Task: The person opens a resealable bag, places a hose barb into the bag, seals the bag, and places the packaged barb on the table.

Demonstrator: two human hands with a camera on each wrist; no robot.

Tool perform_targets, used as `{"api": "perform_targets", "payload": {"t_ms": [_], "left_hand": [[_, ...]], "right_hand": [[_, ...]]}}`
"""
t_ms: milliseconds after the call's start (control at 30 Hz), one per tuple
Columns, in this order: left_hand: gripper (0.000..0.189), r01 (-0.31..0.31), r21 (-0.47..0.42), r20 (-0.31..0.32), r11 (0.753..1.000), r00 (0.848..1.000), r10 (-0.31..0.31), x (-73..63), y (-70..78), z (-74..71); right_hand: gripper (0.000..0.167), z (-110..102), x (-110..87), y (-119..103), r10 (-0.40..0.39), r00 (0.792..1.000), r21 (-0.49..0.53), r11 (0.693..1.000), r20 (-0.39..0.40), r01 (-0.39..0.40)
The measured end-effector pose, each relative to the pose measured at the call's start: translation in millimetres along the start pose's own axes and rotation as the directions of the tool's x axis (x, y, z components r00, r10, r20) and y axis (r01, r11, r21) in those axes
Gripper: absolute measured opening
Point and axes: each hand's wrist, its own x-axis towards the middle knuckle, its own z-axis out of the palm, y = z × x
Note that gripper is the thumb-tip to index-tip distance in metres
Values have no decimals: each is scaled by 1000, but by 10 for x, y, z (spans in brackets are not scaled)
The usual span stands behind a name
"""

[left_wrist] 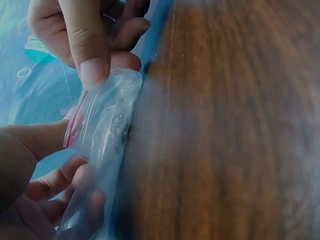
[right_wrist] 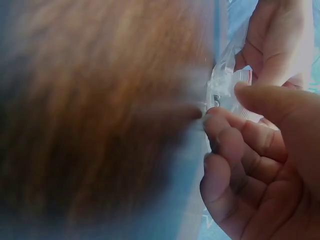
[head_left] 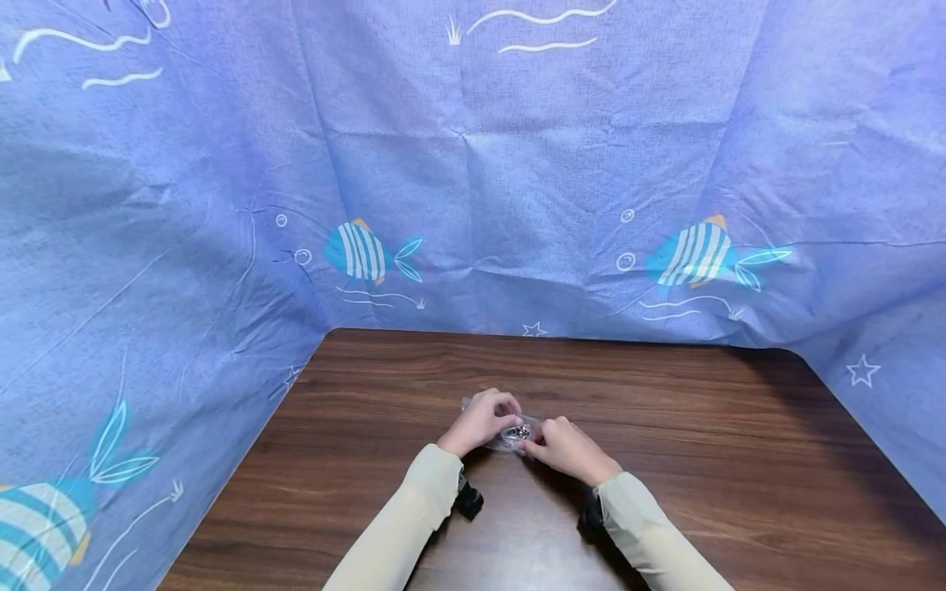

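A small clear zip bag (head_left: 505,444) with a red line along its closure (left_wrist: 76,125) lies between the two hands at the middle of the table. Inside it are several small shiny dark and silvery pieces (head_left: 521,432), too small to tell exactly. My left hand (head_left: 482,423) holds the bag from the left, thumb at the zip edge and fingers behind the plastic. With thumb and forefinger, my right hand (head_left: 571,450) pinches the bag's other end near the closure. In the right wrist view, the remaining right fingers (right_wrist: 217,177) are curled beside the bag.
The dark wood-grain table (head_left: 369,369) extends around the hands. Blue cloth (head_left: 532,180) printed with fish hangs behind it and along both sides. Black wrist straps with small devices (head_left: 469,499) sit below the cream sleeves (head_left: 402,525).
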Motion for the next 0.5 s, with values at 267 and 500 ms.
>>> {"api": "perform_targets", "payload": {"t_ms": [267, 500], "left_hand": [[8, -5, 51, -144, 999, 990, 12, 2, -8, -21], [5, 2, -65, -187, 998, 982, -14, -4, -39, -46]], "right_hand": [[25, -39, -26, 49, -152, 983, -35, 988, -105, 149], [19, -81, -28, 174, -91, 993, -22, 996, -76, 90]]}}
